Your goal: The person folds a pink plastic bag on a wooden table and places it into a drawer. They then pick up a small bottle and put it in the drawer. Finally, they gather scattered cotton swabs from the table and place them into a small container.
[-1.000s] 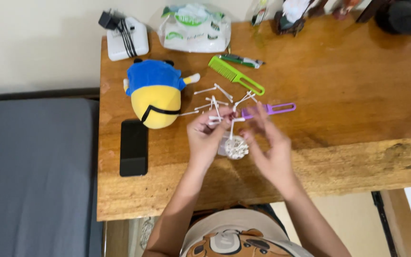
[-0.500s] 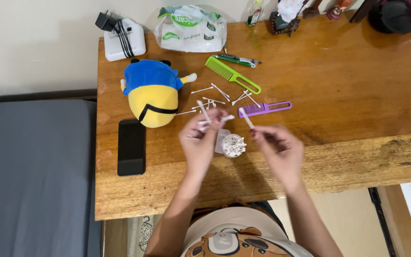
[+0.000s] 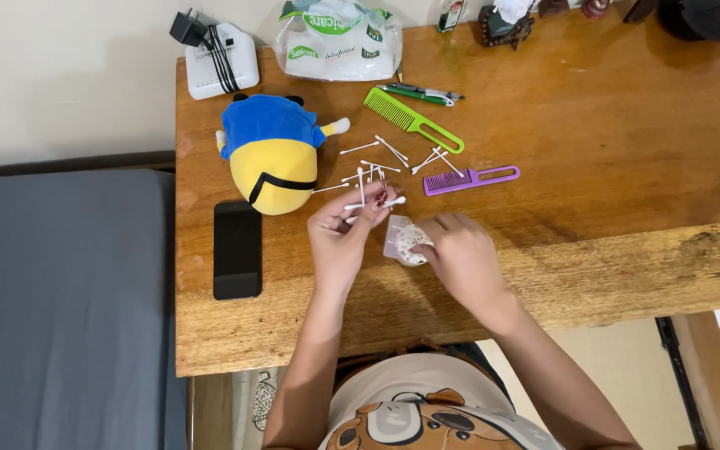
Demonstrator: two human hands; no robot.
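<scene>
My left hand (image 3: 345, 237) is raised a little over the wooden desk (image 3: 593, 150) and pinches a small bunch of white cotton swabs (image 3: 370, 198). My right hand (image 3: 460, 254) rests on the desk with its fingertips on a small clear container of cotton swabs (image 3: 402, 241). More loose swabs (image 3: 389, 154) lie scattered on the wood just beyond my hands. A purple comb (image 3: 470, 178) and a green comb (image 3: 410, 119) lie past them.
A blue and yellow plush toy (image 3: 272, 154) sits to the left, with a black phone (image 3: 237, 248) below it. A white device with a black plug (image 3: 217, 57), a plastic bag (image 3: 337, 37) and pens (image 3: 420, 92) line the far edge. A grey surface (image 3: 60, 308) adjoins the desk on the left.
My right hand has come down from holding a swab in the air onto the clear container. My left hand keeps its swabs and has barely shifted.
</scene>
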